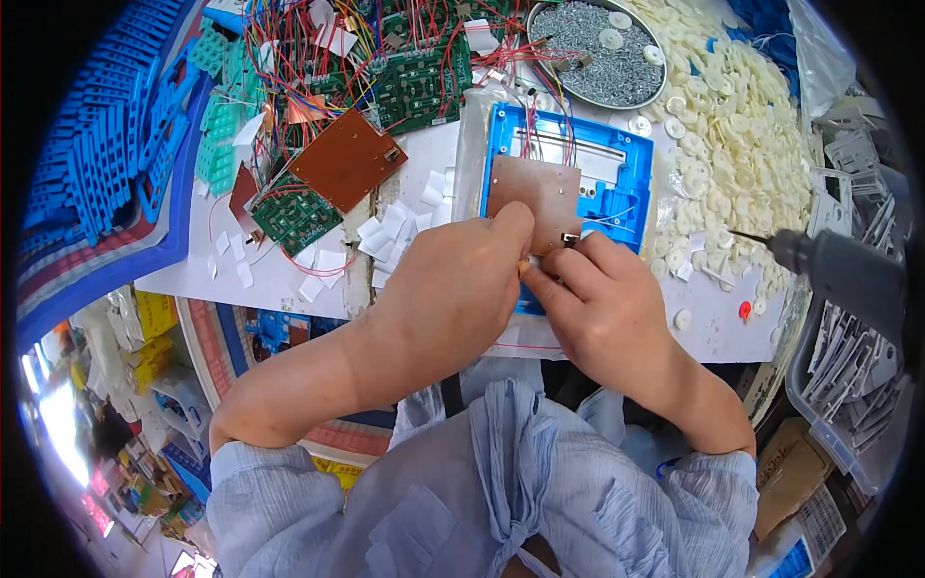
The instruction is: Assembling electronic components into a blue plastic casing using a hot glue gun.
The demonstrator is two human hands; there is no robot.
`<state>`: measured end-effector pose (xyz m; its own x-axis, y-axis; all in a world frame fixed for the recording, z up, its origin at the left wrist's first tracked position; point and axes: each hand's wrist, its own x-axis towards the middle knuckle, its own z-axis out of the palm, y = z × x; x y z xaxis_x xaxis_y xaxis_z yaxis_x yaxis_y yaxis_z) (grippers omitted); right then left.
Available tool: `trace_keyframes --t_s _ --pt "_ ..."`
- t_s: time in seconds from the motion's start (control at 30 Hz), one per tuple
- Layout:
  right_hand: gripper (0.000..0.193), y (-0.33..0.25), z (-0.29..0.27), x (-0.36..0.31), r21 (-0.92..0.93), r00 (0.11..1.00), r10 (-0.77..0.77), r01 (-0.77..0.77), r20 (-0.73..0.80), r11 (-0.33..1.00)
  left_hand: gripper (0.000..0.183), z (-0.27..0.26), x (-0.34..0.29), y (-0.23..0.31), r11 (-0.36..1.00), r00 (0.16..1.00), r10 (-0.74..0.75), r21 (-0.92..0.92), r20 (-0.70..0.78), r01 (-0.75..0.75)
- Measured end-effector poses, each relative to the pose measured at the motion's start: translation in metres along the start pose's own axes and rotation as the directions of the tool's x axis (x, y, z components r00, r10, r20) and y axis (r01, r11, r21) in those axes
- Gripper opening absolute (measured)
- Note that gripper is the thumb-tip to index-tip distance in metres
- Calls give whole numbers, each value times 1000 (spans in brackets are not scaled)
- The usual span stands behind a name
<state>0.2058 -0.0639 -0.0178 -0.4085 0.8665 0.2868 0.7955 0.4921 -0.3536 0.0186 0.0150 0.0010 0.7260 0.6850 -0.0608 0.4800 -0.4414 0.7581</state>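
A brown circuit board (540, 193) with red wires lies partly over an open blue plastic casing (624, 154) in front of me. My left hand (462, 275) is closed at the board's lower left edge, its thumb pressed on the face. My right hand (612, 303) is closed at the lower right corner, fingertips beside a small black component (570, 239). Between the two hands shows a small orange bit (524, 269), too small to name. The fingers hide the board's lower edge and part of the casing.
Green circuit boards (419, 87) with tangled wires lie behind, another brown board (349, 159) at left. A round tin of screws (597, 53) stands at the back. Many cream discs (732, 144) cover the right. A power screwdriver (848, 275) juts in; blue plastic parts (106, 135) are piled left.
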Motion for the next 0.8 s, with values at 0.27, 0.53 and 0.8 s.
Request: trace_keyframes --t_s 0.27,0.53,0.8 --pt "52 -40 -13 -5 -172 959 157 -118 234 978 14 -7 -2 0 998 998 -57 -34 35 58" --pt "56 -39 -6 -9 -163 956 186 -151 225 975 17 2 -11 0 999 993 31 20 -114 -29" --pt "59 -40 -5 -9 -222 957 159 -104 244 970 24 -26 -52 -20 920 827 -355 -9 -436 391"
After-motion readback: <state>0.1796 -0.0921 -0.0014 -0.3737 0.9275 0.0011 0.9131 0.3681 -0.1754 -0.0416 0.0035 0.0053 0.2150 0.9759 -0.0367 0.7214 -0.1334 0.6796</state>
